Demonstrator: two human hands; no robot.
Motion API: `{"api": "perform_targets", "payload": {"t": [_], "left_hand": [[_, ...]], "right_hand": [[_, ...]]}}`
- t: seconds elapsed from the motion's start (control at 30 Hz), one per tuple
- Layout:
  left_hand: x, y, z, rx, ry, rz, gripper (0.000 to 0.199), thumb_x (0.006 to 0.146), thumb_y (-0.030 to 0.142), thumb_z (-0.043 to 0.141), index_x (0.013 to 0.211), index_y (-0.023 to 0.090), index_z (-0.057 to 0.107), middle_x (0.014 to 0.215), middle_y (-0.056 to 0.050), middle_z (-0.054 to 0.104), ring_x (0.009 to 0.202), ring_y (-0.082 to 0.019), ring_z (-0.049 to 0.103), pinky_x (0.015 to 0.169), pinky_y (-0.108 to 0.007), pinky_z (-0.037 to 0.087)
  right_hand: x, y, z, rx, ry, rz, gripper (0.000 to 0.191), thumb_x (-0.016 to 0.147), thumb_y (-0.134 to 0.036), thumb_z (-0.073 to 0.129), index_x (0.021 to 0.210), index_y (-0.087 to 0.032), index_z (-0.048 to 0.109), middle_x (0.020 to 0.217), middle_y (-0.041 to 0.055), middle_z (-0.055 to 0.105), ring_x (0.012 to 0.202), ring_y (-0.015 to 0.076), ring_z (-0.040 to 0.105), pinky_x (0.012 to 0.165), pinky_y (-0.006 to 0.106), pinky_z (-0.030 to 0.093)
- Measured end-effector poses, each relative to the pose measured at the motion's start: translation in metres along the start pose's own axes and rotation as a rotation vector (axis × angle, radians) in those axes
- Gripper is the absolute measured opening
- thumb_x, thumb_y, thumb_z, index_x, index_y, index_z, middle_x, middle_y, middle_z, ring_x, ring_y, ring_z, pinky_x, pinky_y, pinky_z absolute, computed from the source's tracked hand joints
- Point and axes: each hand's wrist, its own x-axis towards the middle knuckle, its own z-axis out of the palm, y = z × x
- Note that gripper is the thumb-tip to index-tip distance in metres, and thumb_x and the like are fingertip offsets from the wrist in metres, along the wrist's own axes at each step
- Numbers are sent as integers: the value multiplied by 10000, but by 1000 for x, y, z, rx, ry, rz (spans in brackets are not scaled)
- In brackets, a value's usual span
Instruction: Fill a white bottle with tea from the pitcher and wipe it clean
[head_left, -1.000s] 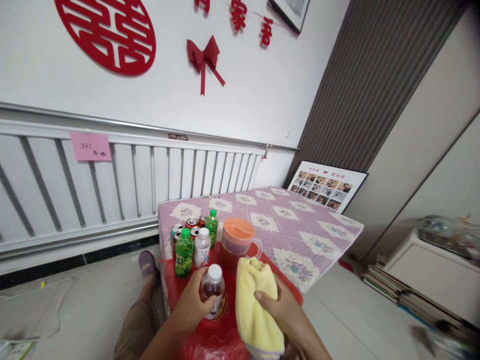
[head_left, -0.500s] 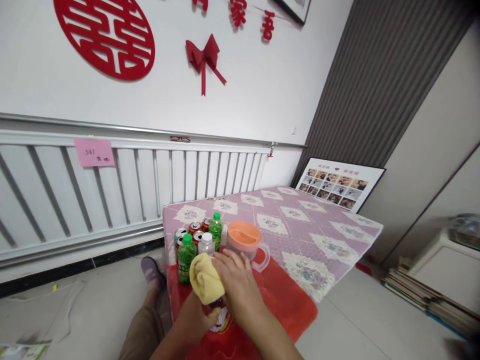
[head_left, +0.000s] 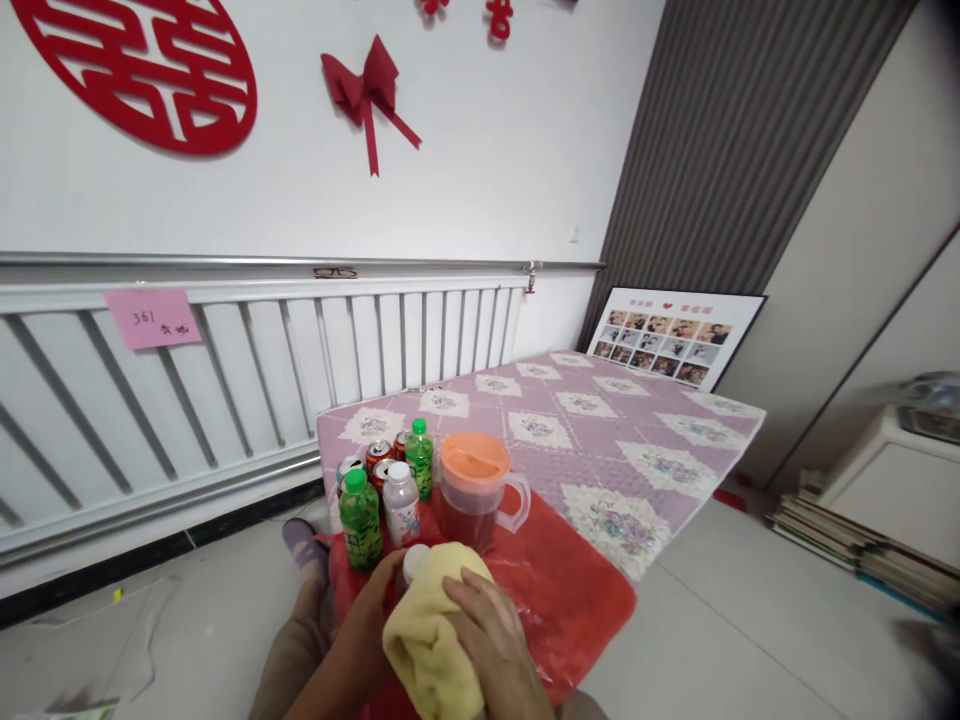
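Observation:
My left hand (head_left: 369, 622) is closed around a bottle whose white cap (head_left: 415, 560) shows above the fingers; the rest of it is mostly hidden. A yellow cloth (head_left: 435, 640) covers that bottle's side, with my right hand (head_left: 489, 628) gripping it from the right. Just beyond stand a white-capped bottle (head_left: 402, 512), a green bottle (head_left: 361, 525) and another green bottle (head_left: 421, 462). Several drink cans (head_left: 379, 456) are grouped behind them. A clear pitcher with an orange lid (head_left: 474, 460) stands to the right of the bottles.
A red plastic sheet (head_left: 570, 590) lies over the near part of the patterned purple tablecloth (head_left: 540, 430). Behind the table runs a white radiator (head_left: 285, 350). A photo board (head_left: 675, 335) leans at the far end, and stacked books (head_left: 840, 550) are at right.
The yellow cloth has moved from the bottle's top down along its side, uncovering a white cap. Both hands are lower and nearer, and the bottle seems tilted. The view has shifted slightly right.

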Motion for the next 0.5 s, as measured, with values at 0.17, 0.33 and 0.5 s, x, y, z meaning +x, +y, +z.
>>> {"api": "perform_targets", "payload": {"t": [0.17,0.33,0.5], "left_hand": [[11,-16,-8,148,-88,-35,723,636,154,669,1336,189,493,1300,-103,660,1133,-284,654,1018,-417,519],[17,-24,-23,-3,-287,23,712,682,117,616,1367,186,436,1329,-104,628,1175,-257,625,1032,-398,494],[23,-24,-27,-24,-362,11,734,702,138,689,1387,215,436,1316,-93,637,1197,-268,596,1029,-397,486]], "right_hand": [[-22,4,-7,419,302,649,516,799,-313,606,1306,-231,560,1254,127,680,1131,314,644,948,412,525],[2,-5,-18,872,405,1093,718,816,-512,599,1425,-199,384,1266,147,677,1063,313,683,866,416,565],[25,-10,6,1095,299,950,699,820,-416,600,1435,-195,353,1263,140,686,1085,295,682,913,431,545]]}}
